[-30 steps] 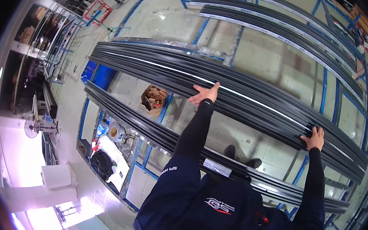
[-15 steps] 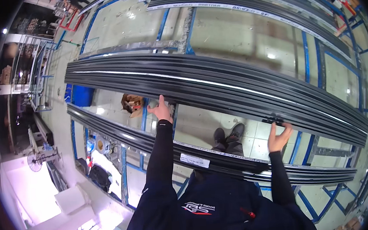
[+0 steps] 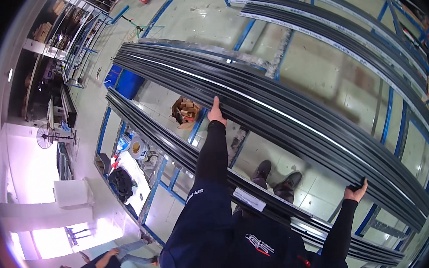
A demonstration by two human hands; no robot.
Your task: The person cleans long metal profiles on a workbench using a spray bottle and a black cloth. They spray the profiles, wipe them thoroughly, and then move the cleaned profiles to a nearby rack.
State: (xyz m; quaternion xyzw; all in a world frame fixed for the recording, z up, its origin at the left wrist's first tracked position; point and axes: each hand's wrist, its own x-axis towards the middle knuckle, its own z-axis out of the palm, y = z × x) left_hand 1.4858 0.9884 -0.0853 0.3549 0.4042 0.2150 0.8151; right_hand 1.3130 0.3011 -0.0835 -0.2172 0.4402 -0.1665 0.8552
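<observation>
A row of long black profiles (image 3: 295,135), one with a bright white line along it, lies aslant before me across a blue frame. My left hand (image 3: 216,112) is closed at its near edge, thumb on top and the other fingers hidden beneath the nearest profile. Farther right, my right hand (image 3: 356,191) grips the same near edge, its fingers partly hidden by the profile. Closer to my body runs a second bundle of dark profiles (image 3: 146,127), with a white label (image 3: 250,199) on it.
Beyond the row, more dark profiles (image 3: 328,39) rest on blue supports (image 3: 387,115). Below the frame are a blue bin (image 3: 131,84) and a carton of scraps (image 3: 186,108). My shoes (image 3: 288,182) stand between the two bundles. Another person (image 3: 101,266) is at lower left.
My view has turned, so the profiles slope more steeply. My left hand has closed on the near edge; my right hand has slid right along it. Another person has come into view.
</observation>
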